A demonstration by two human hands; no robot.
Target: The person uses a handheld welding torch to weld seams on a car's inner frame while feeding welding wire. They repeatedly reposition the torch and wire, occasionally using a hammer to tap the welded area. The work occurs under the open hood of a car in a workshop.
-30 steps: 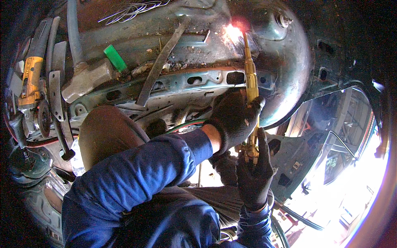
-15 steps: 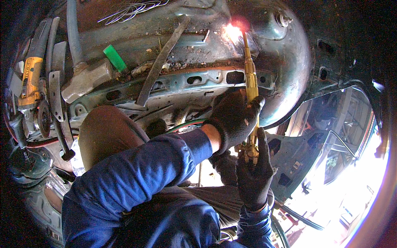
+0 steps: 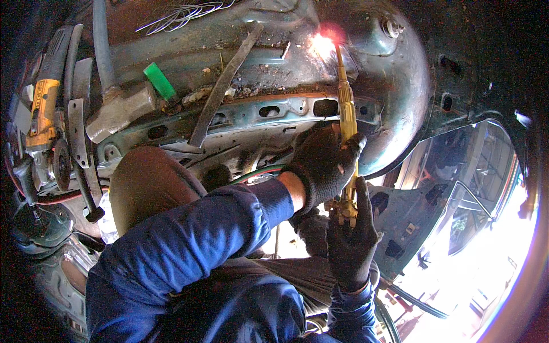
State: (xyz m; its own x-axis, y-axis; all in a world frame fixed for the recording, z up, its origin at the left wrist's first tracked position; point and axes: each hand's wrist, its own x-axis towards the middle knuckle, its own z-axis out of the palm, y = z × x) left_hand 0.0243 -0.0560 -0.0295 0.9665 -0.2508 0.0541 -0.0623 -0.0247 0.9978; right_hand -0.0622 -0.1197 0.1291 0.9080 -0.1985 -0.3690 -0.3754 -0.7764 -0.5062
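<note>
A rusty green car body panel (image 3: 366, 74) curves across the far side, with a slotted metal rail (image 3: 269, 111) running left to right beneath it. Against this panel stands the torch (image 3: 346, 114), a slim brass tube pointing away from the person, with valve fittings at its near end and a thin nozzle at its far end. A bright pink-white flame spot (image 3: 321, 44) glows on the panel just left of the nozzle tip.

A flat metal strip (image 3: 224, 86) leans diagonally across the rail to the left of the torch. Farther left a grey hammer (image 3: 117, 108) lies beside a small green block (image 3: 159, 81), and at the far left edge sits a yellow grinder (image 3: 43, 108). A bundle of thin wire (image 3: 180, 11) rests at the far top. Red and green hoses (image 3: 260, 171) run under the blue sleeve (image 3: 183, 240), which covers much of the near view.

The left hand (image 3: 323, 163), in a dark glove, is closed around the middle of the torch, with the tube passing along its right side. The right hand (image 3: 351, 240), also gloved, is nearer and closed on the valve end, fingers pointing up along the tube.
</note>
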